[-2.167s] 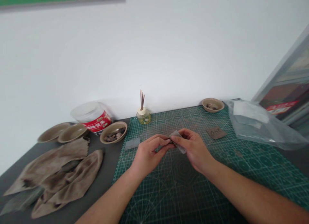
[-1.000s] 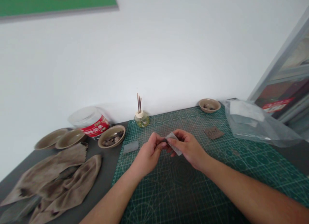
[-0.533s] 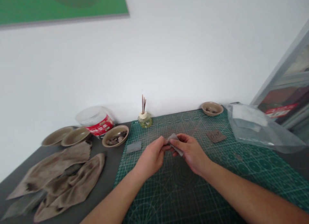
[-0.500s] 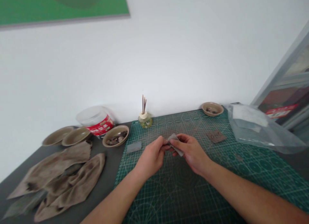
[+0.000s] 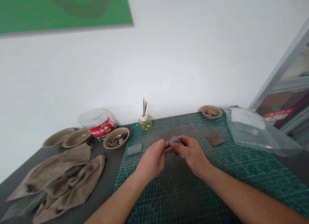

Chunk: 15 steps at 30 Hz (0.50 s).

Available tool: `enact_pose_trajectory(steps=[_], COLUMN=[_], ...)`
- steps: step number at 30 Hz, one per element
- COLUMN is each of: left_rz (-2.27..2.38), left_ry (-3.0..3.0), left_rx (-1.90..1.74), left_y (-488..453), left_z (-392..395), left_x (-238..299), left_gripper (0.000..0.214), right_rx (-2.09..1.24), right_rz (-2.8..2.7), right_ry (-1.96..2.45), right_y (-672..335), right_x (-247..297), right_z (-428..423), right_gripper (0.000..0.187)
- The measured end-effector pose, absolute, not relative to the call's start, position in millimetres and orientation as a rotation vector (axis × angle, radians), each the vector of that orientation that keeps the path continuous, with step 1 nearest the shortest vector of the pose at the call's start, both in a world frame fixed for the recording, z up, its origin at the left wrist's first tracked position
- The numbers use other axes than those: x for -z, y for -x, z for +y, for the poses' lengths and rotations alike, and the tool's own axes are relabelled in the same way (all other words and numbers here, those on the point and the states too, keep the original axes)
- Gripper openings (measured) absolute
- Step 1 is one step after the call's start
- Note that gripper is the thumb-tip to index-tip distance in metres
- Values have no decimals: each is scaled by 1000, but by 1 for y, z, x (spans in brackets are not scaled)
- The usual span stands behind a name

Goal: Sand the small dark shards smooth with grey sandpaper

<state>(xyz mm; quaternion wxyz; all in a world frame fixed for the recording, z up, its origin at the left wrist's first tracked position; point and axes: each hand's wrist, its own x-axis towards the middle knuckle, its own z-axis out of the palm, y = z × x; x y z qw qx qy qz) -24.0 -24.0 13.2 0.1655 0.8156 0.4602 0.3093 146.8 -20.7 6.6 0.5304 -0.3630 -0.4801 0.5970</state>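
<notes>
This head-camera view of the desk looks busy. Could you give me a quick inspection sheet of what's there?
Surface: green cutting mat on a dark grey table.
Job's things: folded grey sheet, possibly sandpaper, held by both hands; a small dark piece shows beside it.
Clutter: stained brown cloths, tan bowl of dark fragments, grey block.
Grippers: left hand and right hand, fingers pinching the sheet.
Cables: nothing seen.
Surroundings: reed diffuser, clear plastic bag, green picture on a white wall.

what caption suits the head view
Left hand and right hand pinch a folded grey sheet above a green cutting mat
</notes>
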Motion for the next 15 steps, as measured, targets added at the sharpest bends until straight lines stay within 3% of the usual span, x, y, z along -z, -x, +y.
enact_pose_trajectory(steps=[8, 15], left_rz=[1221, 1310], left_ry=[-2393, -2129], left_rx=[-790, -1002], left_y=[27, 34], left_z=[-22, -9], left_x=[-17, -15], left_gripper=[14, 15], right_rx=[-1414, -1332], right_rz=[-947, -1030], right_ry=[918, 916], right_y=[-147, -151], right_x=[-1, -1], right_z=[-14, -14], right_gripper=[30, 44])
